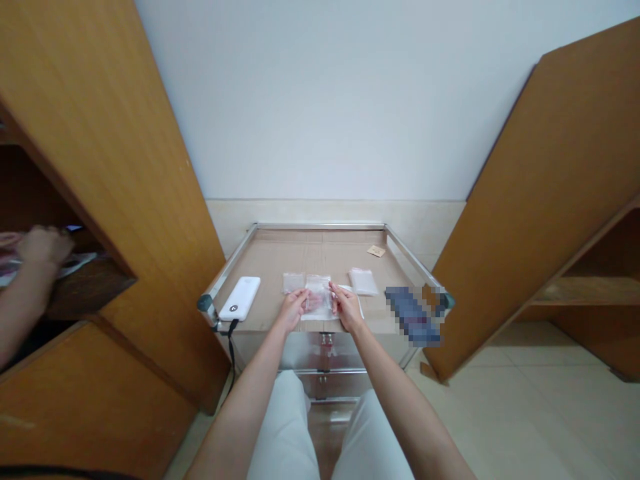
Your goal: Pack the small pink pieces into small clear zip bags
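Note:
A clear plastic bag (319, 293) is held up between my two hands over the front of the cart top. My left hand (294, 308) pinches its left edge, fingers closed. On the right edge, my right hand (346, 307) grips it with thumb and fingers together. Just behind my left hand lies another clear bag (293, 281). A stack of clear bags (363, 281) rests to the right, beyond my right hand. Something white and flat lies under the held bag, partly hidden by it and my hands.
The metal-railed cart (320, 227) stands against the wall. A white power bank (241, 298) with a black cable lies at left, a small tan card (376, 251) at back right, a pixelated dark object (411, 315) at right. Another person's hand (45, 245) reaches into the left cabinet (165, 220).

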Motion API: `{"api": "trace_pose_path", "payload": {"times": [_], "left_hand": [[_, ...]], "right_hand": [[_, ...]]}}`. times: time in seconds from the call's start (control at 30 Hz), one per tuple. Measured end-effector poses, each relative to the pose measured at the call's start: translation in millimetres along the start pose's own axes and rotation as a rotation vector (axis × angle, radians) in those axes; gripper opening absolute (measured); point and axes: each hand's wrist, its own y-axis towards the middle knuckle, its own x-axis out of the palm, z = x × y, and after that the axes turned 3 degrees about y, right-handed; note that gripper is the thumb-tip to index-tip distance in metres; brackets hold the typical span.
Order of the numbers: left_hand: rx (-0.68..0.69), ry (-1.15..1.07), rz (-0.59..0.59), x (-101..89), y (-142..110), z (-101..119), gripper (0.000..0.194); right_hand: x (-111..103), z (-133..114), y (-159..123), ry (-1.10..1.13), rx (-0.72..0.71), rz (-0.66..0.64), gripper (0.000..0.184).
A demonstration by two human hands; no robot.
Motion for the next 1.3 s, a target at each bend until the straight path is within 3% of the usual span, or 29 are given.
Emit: {"api": "trace_pose_path", "payload": {"times": [0.17, 0.33, 0.47, 0.6, 0.73, 0.9, 1.3], "left_hand": [[0.005, -0.045, -0.005, 0.4, -2.0, 4.0, 0.018], [0.005, -0.089, -0.027, -2.6, -2.3, 5.6, 0.019], [-0.023, -0.080, -0.051, -3.8, -2.0, 6.5, 0.017], [-0.034, -0.111, -0.023, -4.3, -1.7, 9.1, 0.018], [-0.045, -0.142, 0.004, -4.8, -1.4, 10.8, 0.021], [-0.064, -0.152, 0.041, -5.3, 0.1, 11.1, 0.021], [-0.088, -0.188, 0.039, -7.7, 2.0, 10.6, 0.024]], "right_hand": [[4.4, -5.6, 2.6, 0.016, -0.008, 0.092, 0.037], [0.8, -25.4, 17.7, -0.059, -0.154, 0.263, 0.036], [-13.6, -49.2, 37.0, -0.111, -0.237, 0.319, 0.028], [-36.7, -63.2, 56.9, -0.134, -0.250, 0.403, 0.032], [-64.2, -57.6, 72.9, -0.195, -0.169, 0.435, 0.040], [-89.4, -38.1, 82.6, -0.378, -0.171, 0.486, 0.039], [-88.5, -24.1, 84.8, -0.662, -0.048, 0.493, 0.046]]}}
